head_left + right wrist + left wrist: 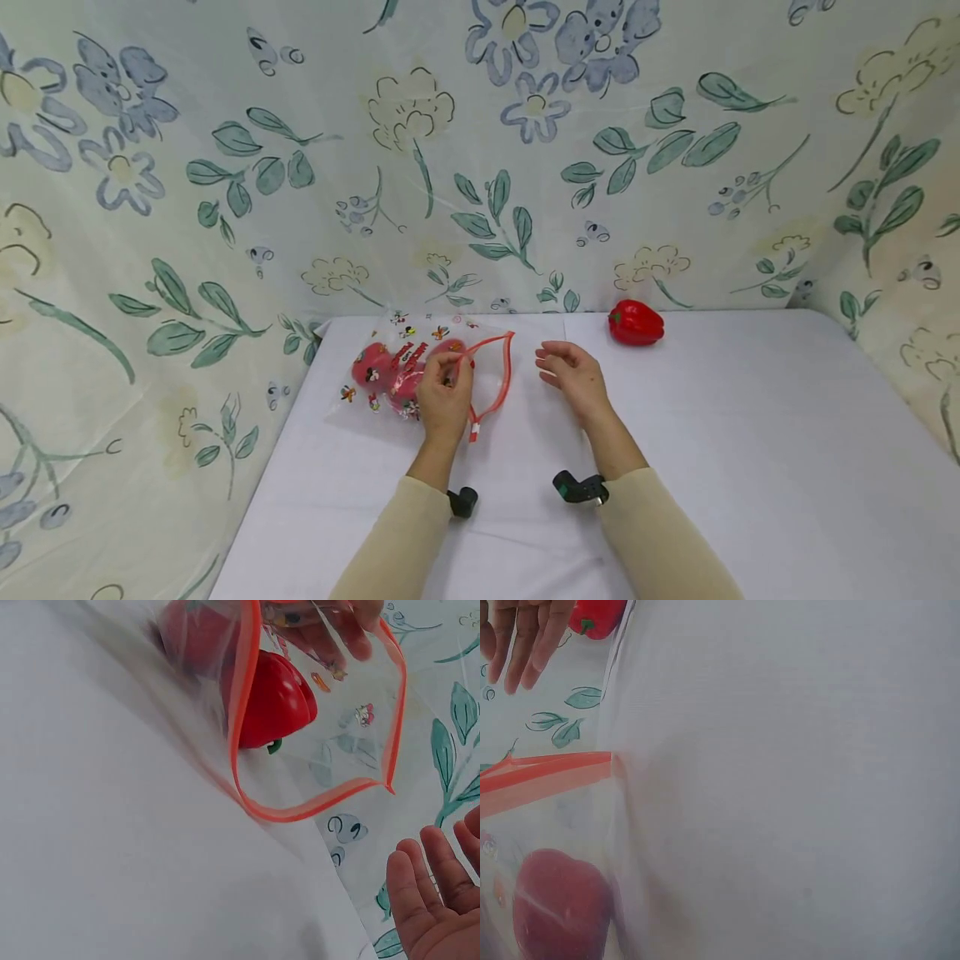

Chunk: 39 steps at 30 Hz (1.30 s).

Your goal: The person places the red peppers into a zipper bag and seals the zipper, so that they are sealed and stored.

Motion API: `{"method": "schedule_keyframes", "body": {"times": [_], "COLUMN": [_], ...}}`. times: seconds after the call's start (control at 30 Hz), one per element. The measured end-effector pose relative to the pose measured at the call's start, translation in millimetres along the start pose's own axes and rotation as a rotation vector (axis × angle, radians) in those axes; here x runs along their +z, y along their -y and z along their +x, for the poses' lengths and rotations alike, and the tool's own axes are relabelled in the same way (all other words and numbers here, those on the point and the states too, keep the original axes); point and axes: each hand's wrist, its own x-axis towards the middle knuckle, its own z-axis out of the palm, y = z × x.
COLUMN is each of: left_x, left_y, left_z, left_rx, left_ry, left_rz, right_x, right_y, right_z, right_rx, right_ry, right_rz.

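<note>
A clear zip bag [382, 392] with cartoon prints and a red-orange zipper edge lies on the left part of the table, its mouth spread open toward the right. Red bell peppers [274, 701] are inside it, blurred by the plastic in the head view. My left hand [446, 396] pinches the bag's upper rim with thumb and fingers. To the right of the mouth, my right hand [576, 379] hovers with relaxed fingers and holds nothing. Another red bell pepper [636, 322] lies outside the bag, at the table's back edge.
A white cloth covers the table [720, 433]. Behind it hangs a floral curtain [465, 125], which also runs along both sides. Each wrist wears a small black camera [581, 487]. The bag's zipper slider [474, 430] hangs at the near corner of its mouth.
</note>
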Motion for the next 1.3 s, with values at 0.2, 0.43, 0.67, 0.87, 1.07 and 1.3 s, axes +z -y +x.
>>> {"method": "schedule_keyframes", "body": {"times": [0.2,0.43,0.67,0.87,1.07,1.3], "left_x": [-0.9,-2.0,-2.5,-1.5,-0.7,-1.0], "left_y": [1.6,0.8,1.2,2.3,1.0,0.2], "left_z": [0.4,0.3,0.7,0.7,0.7,1.6], "left_rx": [0.014,0.007,0.018,0.013,0.018,0.007], "left_ry": [0.004,0.010,0.012,0.012,0.009,0.011], "left_rz": [0.003,-0.004,0.001,-0.003,-0.018,-0.016], "right_x": [-25.0,-49.4,-73.7,-87.8,-97.2,-100.0], "right_y": [2.4,-1.3,-9.7,-21.0,-26.1,-21.8], "right_z": [5.0,13.6,29.8,44.0,57.0,69.7], "right_rx": [0.029,0.035,0.073,0.147,0.235,0.260], "right_ry": [-0.116,-0.332,-0.576,-0.668,-0.640,-0.596], "right_rz": [-0.002,-0.025,0.055,0.088,0.189,0.224]}}
